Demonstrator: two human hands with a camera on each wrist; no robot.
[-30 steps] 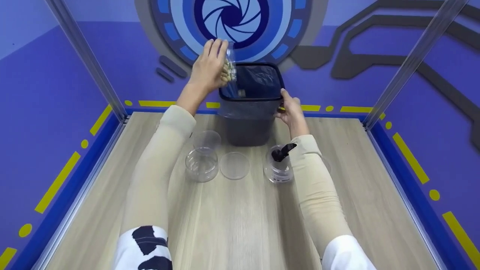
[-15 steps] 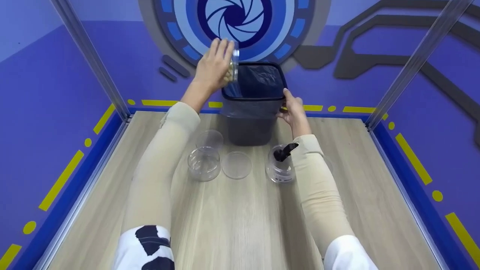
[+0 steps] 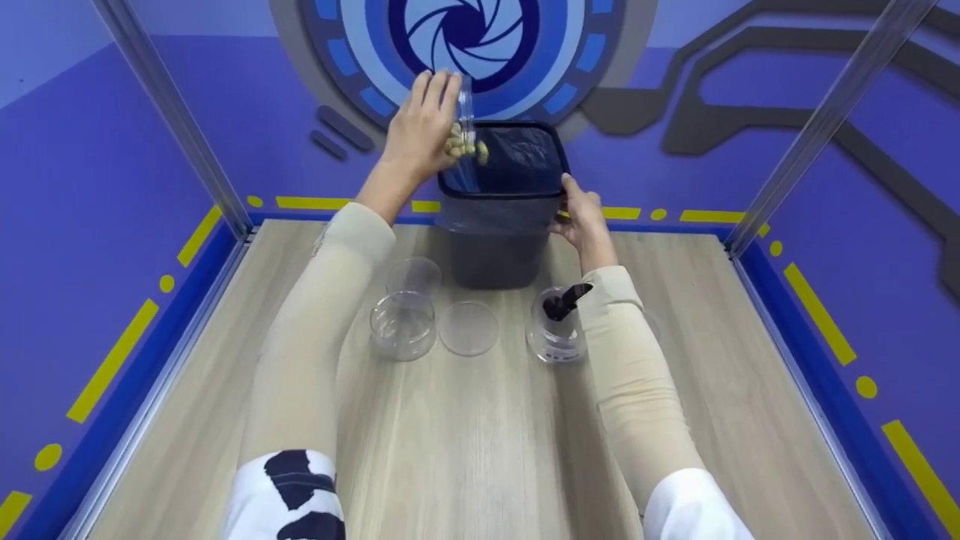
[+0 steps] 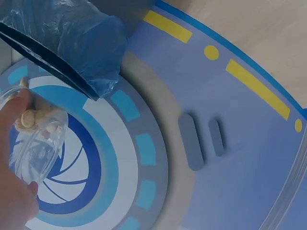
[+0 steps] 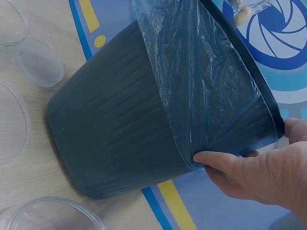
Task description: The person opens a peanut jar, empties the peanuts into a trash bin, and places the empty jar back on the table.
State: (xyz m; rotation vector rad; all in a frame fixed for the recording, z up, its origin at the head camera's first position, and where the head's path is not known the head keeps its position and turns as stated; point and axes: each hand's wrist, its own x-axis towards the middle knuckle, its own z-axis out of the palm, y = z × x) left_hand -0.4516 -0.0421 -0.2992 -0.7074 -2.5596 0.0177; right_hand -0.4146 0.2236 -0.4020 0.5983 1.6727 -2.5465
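- Pale wood-grain worktop [image 3: 480, 450] is carrying the loose pieces nearest the person: an empty clear jar [image 3: 403, 326] is standing below the left forearm, a flat clear lid [image 3: 469, 328] is lying between the two forearms, and another clear jar with a black piece in it [image 3: 556, 334] is sitting just beside the right wrist.
- Farther out, the right hand [image 3: 581, 221] is curling its fingers round the near right rim of the dark bin [image 3: 495, 255], pinching the blue liner [image 5: 211, 91] against it, seemingly to steady the bin.
- Farthest, the left hand [image 3: 420, 131] is gripping a small clear jar [image 4: 36, 143] tipped on its side over the bin's far left corner, mouth toward the opening, so that the pale nuts [image 3: 465, 146] are falling inside.
- Compared with half a second ago, nuts are now spilling past the jar's mouth; the right hand is keeping the same grip.
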